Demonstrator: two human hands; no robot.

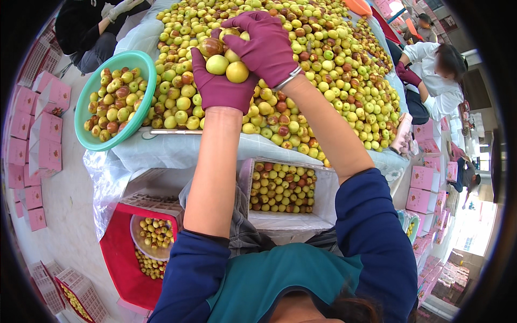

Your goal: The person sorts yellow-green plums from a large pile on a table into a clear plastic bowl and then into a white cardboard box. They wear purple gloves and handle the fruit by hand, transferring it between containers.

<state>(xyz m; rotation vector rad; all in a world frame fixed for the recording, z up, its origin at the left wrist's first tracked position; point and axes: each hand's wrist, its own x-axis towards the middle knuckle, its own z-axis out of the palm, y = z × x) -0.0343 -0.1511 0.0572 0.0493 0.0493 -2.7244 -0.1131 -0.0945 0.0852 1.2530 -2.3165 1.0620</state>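
Several jujubes [217, 64], yellow-green with one browner fruit among them, rest in the upturned palm of my left hand [226, 91]. My right hand [264, 44] curls over the far side of these fruits, its fingers bent around them. Both hands wear maroon gloves, and a silver bangle [287, 77] circles my right wrist. Beneath and around them spreads a large heap of jujubes [343, 89] on a cloth-covered table [169, 151]. Whether the right fingers grip a fruit of their own is partly hidden.
A turquoise plastic basin [151, 80] of jujubes leans at the table's left edge. Below stand a lined box [327, 202] of jujubes and a red-lined crate [117, 242] holding a bowl [135, 238]. A phone [175, 132] lies by the edge. Co-workers sit left and right; pink cartons [44, 143] are stacked beyond.
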